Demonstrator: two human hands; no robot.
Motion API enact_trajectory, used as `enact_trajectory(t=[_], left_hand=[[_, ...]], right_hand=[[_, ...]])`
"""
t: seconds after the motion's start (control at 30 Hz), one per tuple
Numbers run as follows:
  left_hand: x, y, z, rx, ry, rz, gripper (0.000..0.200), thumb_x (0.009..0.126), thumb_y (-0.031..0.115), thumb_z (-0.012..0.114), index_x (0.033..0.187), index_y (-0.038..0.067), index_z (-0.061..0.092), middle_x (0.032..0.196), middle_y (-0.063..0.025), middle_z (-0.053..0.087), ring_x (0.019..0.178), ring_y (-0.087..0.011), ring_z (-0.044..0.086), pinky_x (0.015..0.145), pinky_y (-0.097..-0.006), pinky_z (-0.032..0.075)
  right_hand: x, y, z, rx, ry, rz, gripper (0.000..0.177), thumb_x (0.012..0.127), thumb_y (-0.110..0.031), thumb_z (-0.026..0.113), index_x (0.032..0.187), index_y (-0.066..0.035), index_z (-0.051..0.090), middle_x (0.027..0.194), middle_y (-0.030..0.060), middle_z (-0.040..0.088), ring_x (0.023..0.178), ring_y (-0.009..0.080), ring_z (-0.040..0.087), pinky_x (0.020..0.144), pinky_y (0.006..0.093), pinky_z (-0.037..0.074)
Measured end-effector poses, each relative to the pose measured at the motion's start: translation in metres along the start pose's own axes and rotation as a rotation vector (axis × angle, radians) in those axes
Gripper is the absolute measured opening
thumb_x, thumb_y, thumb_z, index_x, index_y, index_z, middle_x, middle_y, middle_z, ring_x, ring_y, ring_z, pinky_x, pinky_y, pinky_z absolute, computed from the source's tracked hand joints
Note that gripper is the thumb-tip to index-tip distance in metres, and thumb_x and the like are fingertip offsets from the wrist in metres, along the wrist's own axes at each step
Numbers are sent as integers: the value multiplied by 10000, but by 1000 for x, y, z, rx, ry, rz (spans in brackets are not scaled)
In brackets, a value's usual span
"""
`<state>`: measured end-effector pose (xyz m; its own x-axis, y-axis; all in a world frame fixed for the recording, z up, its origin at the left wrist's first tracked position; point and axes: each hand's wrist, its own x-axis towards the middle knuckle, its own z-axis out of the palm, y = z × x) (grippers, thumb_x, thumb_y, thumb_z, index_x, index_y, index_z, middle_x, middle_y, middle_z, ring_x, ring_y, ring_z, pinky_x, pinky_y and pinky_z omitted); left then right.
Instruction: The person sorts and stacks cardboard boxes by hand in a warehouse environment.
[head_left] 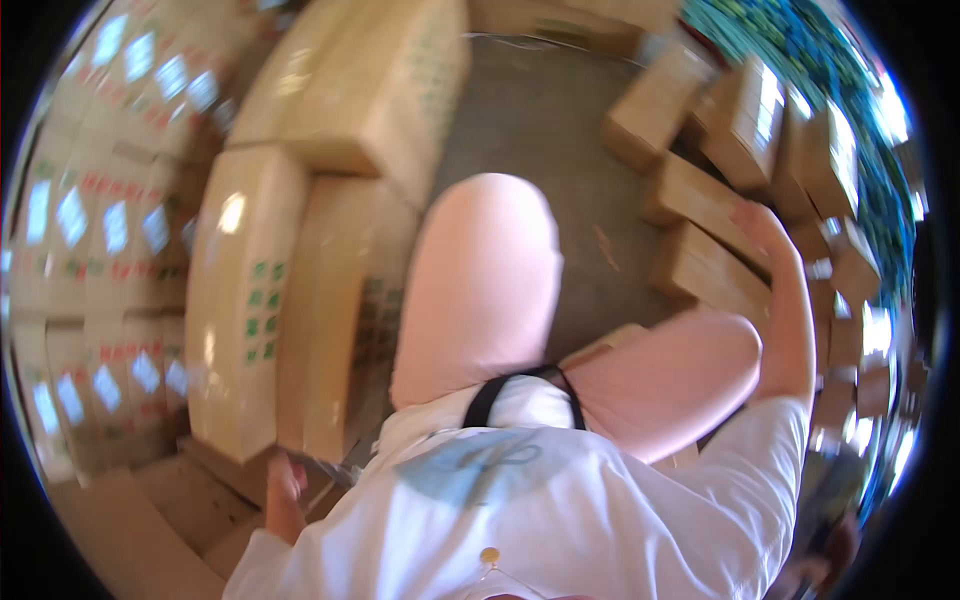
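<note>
My left hand [287, 478] is low at the left, beside the near end of a tall taped carton [235, 300] with green printing. Its fingers look bent but are blurred, and I cannot make out anything in them. On the right, my right hand [762, 228] is at the end of a brown carton [705, 202], with its arm stretched forward. Motion smears its fingers, so whether it touches the carton is unclear. Another carton [710, 270] lies just below that one, near my bent knee.
Large cartons [365, 80] stand at the upper left, with stacked labelled boxes [110, 230] farther left. Several cartons [745, 120] are jumbled at the right before blue-green material [835, 65]. Grey floor [540, 110] shows between them. An open-looking carton [150, 530] is at the lower left.
</note>
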<state>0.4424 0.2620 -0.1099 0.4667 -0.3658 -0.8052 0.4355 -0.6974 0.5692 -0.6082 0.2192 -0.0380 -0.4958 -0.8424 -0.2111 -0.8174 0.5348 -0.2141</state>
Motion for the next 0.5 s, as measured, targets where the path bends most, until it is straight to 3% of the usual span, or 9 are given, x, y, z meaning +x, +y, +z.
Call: enact_trajectory(t=[0.07, 0.17, 0.23, 0.3, 0.33, 0.37, 0.43, 0.5], left_hand=[[-26, -5, 24, 385, -7, -123, 493, 872, 426, 457, 1227, 86, 487, 1117, -77, 546, 1019, -236, 513, 826, -409, 435], [-105, 18, 125, 1217, -158, -290, 440, 884, 375, 473, 1201, 70, 507, 1041, -77, 570, 948, -215, 539, 785, -378, 446], [-158, 47, 208, 1670, -270, -223, 405, 893, 341, 484, 1183, 60, 520, 990, -77, 586, 900, -201, 557, 757, -357, 454], [-209, 80, 301, 1768, -313, 199, 370, 901, 307, 495, 1165, 50, 533, 939, -77, 602, 852, -186, 575, 730, -335, 461], [-234, 92, 349, 1705, -340, 429, 353, 905, 290, 501, 1156, 45, 539, 913, -77, 610, 828, -179, 583, 716, -325, 465], [-239, 97, 388, 1560, -451, 839, 342, 944, 246, 428, 1176, 21, 544, 939, -99, 637, 850, -180, 606, 745, -287, 454], [-297, 86, 484, 1281, -673, 1206, 421, 957, 275, 381, 1268, 9, 478, 1072, -141, 624, 934, -190, 609, 787, -292, 455], [-332, 59, 564, 1236, -977, 1120, 457, 956, 285, 353, 1315, 10, 420, 1126, -156, 602, 973, -201, 602, 803, -294, 457]], right_hand=[[-37, 24, -2, -117, -28, 126, 455, 837, -339, 591, 1143, -3, 570, 1064, 192, 620, 971, 309, 594, 861, 378, 447], [-72, 36, 2, -59, -77, 373, 454, 834, -365, 577, 1122, -14, 590, 1061, 201, 619, 995, 327, 589, 876, 384, 441], [-84, 64, 19, -26, -182, 425, 455, 838, -390, 558, 1107, -27, 602, 1098, 202, 598, 1043, 334, 560, 901, 382, 428], [-89, 100, 44, 0, -253, 419, 456, 841, -408, 542, 1096, -36, 610, 1139, 203, 575, 1087, 339, 531, 923, 378, 416], [-89, 123, 61, 111, -190, 446, 479, 837, -412, 555, 1117, -26, 597, 1112, 203, 592, 1059, 336, 552, 908, 377, 423], [-87, 145, 77, 221, -122, 467, 504, 833, -417, 569, 1138, -17, 585, 1086, 203, 609, 1031, 334, 572, 894, 377, 430], [-80, 182, 107, 289, 126, 557, 566, 832, -441, 559, 1167, 16, 551, 1147, 221, 572, 1077, 346, 540, 916, 381, 412], [-72, 206, 109, 294, 217, 615, 589, 835, -447, 552, 1179, 30, 532, 1164, 229, 558, 1097, 352, 523, 923, 389, 404]])
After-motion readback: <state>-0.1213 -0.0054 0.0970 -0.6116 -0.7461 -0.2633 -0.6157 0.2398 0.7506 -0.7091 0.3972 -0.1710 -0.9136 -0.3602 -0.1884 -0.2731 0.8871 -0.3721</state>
